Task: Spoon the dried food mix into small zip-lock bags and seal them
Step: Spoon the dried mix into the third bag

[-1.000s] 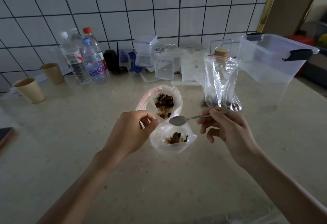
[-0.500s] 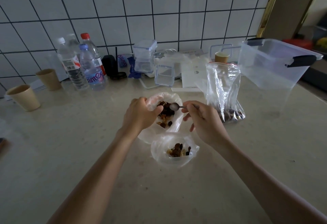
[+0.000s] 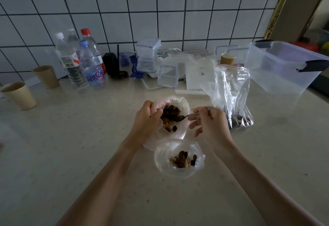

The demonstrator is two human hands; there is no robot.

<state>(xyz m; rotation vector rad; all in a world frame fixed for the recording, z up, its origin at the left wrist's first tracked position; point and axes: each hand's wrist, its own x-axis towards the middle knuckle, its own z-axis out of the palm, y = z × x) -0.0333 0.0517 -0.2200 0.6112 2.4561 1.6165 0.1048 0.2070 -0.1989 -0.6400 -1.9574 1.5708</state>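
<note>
The right hand (image 3: 211, 126), gripping the spoon (image 3: 185, 117), has moved from the small bag (image 3: 179, 158) into the big bag (image 3: 179, 118), whose rim the left hand (image 3: 146, 121) now pinches, for another scoop.

- The large bag (image 3: 179, 104) of dried mix (image 3: 170, 114) sits mid-table (image 3: 71, 154), the small bag (image 3: 179, 158) just in front of it
- A standing zip-lock bag (image 3: 231, 93) is to their right, the storage bin (image 3: 284, 67) behind that
- Bottles (image 3: 83, 61) and cups (image 3: 19, 95) stand far left by the wall
</note>
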